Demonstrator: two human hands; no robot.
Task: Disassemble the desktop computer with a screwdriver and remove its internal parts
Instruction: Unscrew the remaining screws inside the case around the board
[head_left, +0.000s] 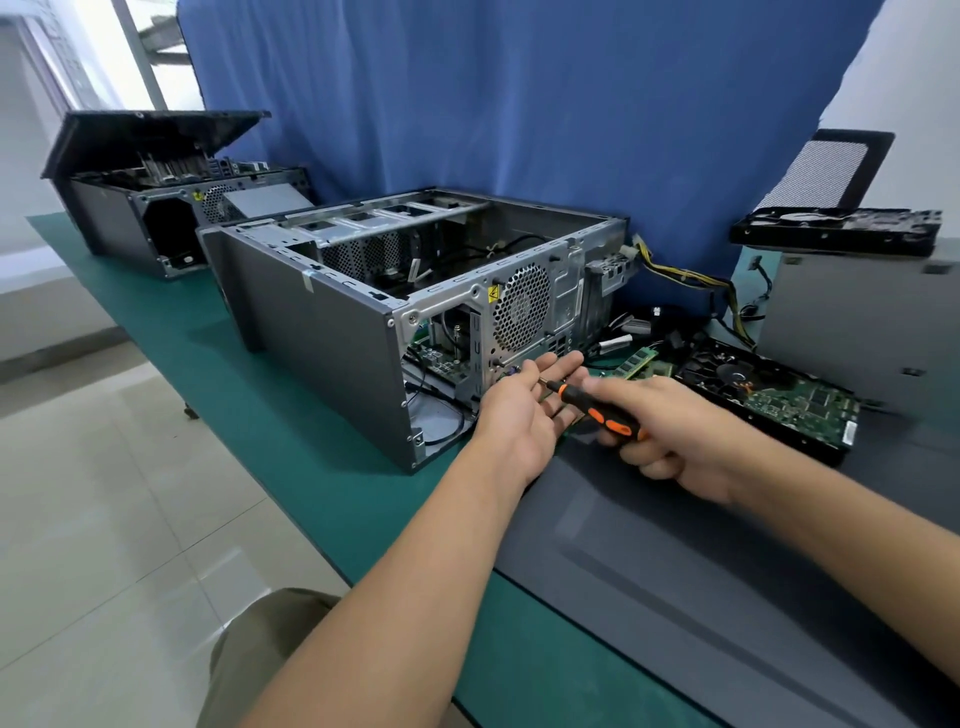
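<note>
Soft daylight comes from the window (156, 52) at my upper left and washes that corner out to near white. Pale glare lies on the floor tiles (104, 467). The rest is bright and even, with only faint, soft-edged shadows: one beside the computer case (322, 322) on the green mat (291, 431), one under my right hand (675, 431). Inside the case it is dim. My right hand and the screwdriver (597, 410) it grips are smeared with motion blur; my left hand (524, 410) is sharper. The wide lens bends the mat's edge and stretches everything toward the bottom corners.
</note>
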